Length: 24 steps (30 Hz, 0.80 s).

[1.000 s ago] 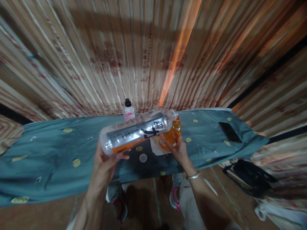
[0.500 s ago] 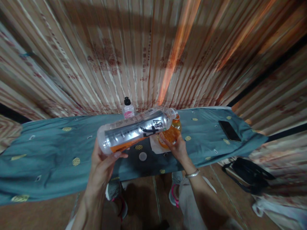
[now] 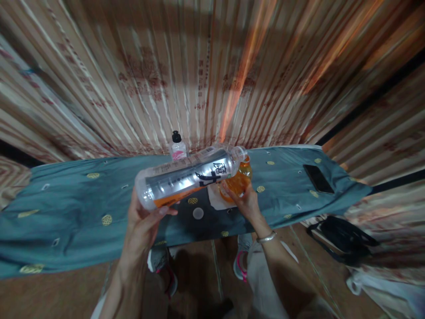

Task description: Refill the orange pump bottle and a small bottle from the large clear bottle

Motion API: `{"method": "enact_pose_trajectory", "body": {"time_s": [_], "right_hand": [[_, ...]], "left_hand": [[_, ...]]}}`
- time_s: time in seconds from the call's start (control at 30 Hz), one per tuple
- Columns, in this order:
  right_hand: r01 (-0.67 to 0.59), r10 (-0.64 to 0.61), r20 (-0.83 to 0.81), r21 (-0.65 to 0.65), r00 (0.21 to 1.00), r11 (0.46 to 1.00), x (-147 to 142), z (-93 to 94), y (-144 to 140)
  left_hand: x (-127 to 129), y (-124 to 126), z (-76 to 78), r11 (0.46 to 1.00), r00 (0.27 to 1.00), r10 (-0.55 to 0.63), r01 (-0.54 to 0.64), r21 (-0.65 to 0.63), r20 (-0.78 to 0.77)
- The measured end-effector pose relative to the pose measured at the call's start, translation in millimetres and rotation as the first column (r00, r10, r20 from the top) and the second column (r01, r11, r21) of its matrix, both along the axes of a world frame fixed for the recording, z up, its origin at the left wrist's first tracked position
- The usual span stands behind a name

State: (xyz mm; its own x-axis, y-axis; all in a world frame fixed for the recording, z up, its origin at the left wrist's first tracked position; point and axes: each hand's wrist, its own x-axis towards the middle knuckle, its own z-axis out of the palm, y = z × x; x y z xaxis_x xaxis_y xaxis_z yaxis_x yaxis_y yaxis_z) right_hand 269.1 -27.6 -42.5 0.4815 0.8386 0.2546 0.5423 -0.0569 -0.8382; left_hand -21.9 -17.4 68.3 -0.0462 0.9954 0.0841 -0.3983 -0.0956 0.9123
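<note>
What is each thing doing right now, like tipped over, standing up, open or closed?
Big bottle: tipped almost flat, uncapped, mouth over the cup, held by the left hand.
Orange cup: upright on a white napkin, steadied by the right hand.
Small bottle: upright, black cap on.
Bottle cap: lying loose on the cloth.
Phone: flat, screen dark.

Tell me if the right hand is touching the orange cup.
Touching. The head view shows the right hand with its fingers laid against the side of the orange cup.

Centre frame: large bottle (image 3: pixel 189 177) lies tilted above the worktop (image 3: pixel 73 221), apparently over a cup (image 3: pixel 236 182). Small bottle (image 3: pixel 178 148) behind; phone (image 3: pixel 318 178) right.
</note>
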Motion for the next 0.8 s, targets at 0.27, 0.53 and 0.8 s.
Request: {"method": "enact_pose_trajectory", "body": {"time_s": [0.27,0.53,0.8], "right_hand": [[0.018,-0.017,0.026,-0.006,1.0,1.0,0.9,-0.3,0.3],[0.018,-0.017,0.019,-0.005,1.0,1.0,0.6,0.1,-0.1],[0.012,-0.012,-0.004,-0.03,1.0,0.999,-0.2,4.1,-0.6]], "left_hand": [[0.0,2.7,-3.9,0.998,1.0,-0.014,0.013,0.06,0.012],[-0.6,1.2,-3.7,0.998,1.0,-0.017,0.017,0.055,-0.01],[1.2,1.3,-1.0,0.999,1.0,0.003,-0.003,0.041,-0.01]]}}
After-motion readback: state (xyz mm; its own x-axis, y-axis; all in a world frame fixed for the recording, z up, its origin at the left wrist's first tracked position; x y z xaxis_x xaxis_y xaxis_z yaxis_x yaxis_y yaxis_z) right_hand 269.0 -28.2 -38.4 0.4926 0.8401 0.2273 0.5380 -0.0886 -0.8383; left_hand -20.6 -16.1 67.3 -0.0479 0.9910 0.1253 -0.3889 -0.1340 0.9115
